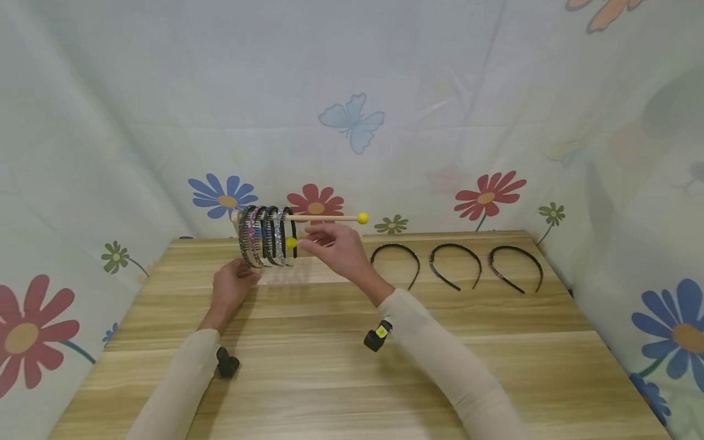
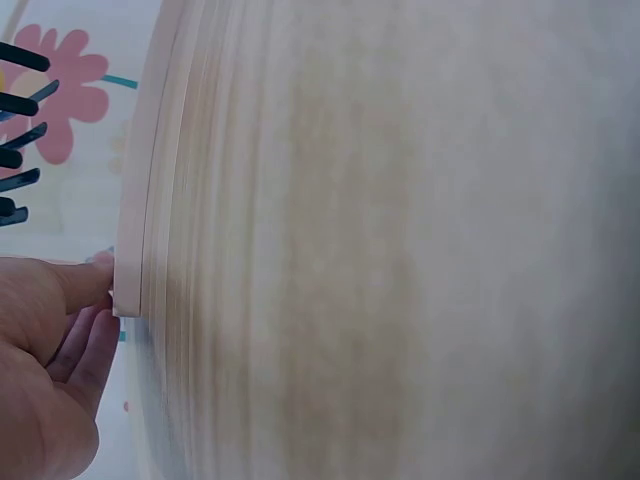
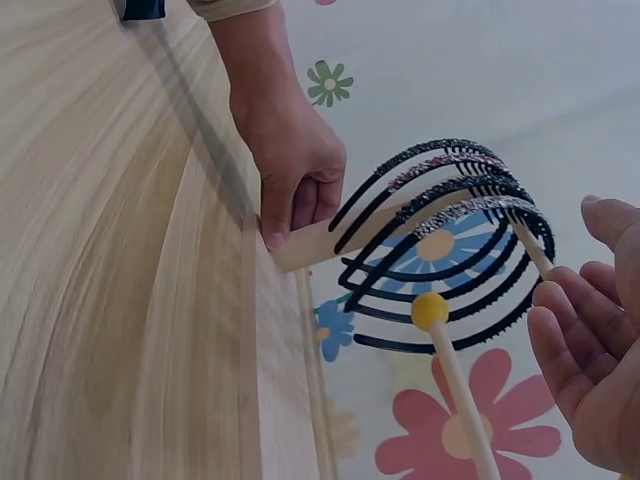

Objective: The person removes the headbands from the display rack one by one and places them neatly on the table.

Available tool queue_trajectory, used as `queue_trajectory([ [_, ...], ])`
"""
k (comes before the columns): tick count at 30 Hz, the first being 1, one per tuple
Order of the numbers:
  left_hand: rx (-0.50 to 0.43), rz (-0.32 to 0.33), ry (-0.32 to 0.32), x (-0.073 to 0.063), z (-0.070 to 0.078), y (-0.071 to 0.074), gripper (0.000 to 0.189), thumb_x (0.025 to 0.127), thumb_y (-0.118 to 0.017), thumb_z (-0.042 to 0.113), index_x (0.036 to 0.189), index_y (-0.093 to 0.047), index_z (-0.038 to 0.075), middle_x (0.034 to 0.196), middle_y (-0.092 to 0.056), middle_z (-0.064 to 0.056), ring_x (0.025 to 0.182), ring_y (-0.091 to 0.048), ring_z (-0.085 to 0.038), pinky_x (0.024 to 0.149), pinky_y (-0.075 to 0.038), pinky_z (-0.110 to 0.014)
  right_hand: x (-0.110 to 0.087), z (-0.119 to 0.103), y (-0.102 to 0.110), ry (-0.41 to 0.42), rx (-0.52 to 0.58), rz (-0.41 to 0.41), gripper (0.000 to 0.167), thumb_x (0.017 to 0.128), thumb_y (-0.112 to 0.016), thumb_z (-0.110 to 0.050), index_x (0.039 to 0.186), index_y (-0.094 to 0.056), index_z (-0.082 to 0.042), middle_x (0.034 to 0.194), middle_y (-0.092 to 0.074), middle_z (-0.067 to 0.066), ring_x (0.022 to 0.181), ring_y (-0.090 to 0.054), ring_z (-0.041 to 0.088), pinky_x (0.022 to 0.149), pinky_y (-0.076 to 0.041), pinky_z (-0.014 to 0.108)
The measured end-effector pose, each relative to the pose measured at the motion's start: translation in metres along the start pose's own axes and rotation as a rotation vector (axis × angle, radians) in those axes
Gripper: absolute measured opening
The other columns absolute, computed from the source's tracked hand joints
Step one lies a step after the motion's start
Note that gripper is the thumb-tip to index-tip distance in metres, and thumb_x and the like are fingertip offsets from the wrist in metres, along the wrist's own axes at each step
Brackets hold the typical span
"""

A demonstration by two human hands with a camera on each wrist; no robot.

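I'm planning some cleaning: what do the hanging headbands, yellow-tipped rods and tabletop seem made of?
Hanging headbands: probably plastic, given the smooth dark ends and thin teeth; their sparkling tops suggest glitter or small stones.
Yellow-tipped rods: likely matte wood, being pale tan; the tips could be painted wood or plastic.
Tabletop: satin-looking wood or laminate, by its streaked grain.

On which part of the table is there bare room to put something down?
Bare table lies between the left sleeve and right sleeve, and right of the latter, in front of three loose headbands. The back left is crowded: stand, hung headbands, left hand, with the right hand nearby.
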State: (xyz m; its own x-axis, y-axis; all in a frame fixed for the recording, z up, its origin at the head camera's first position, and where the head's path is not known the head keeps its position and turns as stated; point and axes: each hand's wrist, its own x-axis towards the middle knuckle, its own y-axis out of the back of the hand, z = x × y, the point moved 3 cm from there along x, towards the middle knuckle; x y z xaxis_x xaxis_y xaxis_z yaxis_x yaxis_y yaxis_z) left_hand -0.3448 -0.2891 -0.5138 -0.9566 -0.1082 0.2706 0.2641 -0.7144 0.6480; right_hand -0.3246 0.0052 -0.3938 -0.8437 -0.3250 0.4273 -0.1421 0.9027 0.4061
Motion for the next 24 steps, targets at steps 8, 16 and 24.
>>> queue_trajectory([
  [8, 0.012, 0.003, 0.012, 0.001, 0.001, -0.001, 0.032, 0.093, -0.074, 0.007, 0.121, -0.066, -0.007, 0.114, -0.072, -0.026, 0.105, -0.072, -0.039, 0.089, -0.062, -0.049, 0.007, 0.007, -0.021, -0.064, 0.089, -0.010, 0.040, 0.093, -0.077, -0.036, 0.123, -0.073, -0.009, 0.104, -0.077, 0.002, 0.093, -0.072, 0.011, 0.080, -0.062, 0.025],
  [16, 0.016, 0.009, 0.017, -0.001, 0.001, -0.001, 0.034, 0.093, -0.074, 0.007, 0.122, -0.066, -0.007, 0.114, -0.073, -0.026, 0.105, -0.072, -0.039, 0.089, -0.062, -0.050, 0.010, 0.013, -0.041, -0.085, 0.157, -0.008, 0.040, 0.092, -0.078, -0.036, 0.123, -0.074, -0.010, 0.100, -0.077, -0.001, 0.090, -0.071, 0.008, 0.077, -0.062, 0.024],
  [24, -0.006, 0.019, 0.004, -0.001, 0.001, -0.001, 0.033, 0.092, -0.074, 0.005, 0.121, -0.066, -0.007, 0.114, -0.072, -0.026, 0.105, -0.072, -0.039, 0.089, -0.062, -0.049, 0.013, 0.014, -0.052, -0.095, 0.177, -0.011, 0.041, 0.092, -0.078, -0.036, 0.123, -0.073, -0.010, 0.101, -0.078, -0.001, 0.091, -0.071, 0.006, 0.078, -0.062, 0.023],
])
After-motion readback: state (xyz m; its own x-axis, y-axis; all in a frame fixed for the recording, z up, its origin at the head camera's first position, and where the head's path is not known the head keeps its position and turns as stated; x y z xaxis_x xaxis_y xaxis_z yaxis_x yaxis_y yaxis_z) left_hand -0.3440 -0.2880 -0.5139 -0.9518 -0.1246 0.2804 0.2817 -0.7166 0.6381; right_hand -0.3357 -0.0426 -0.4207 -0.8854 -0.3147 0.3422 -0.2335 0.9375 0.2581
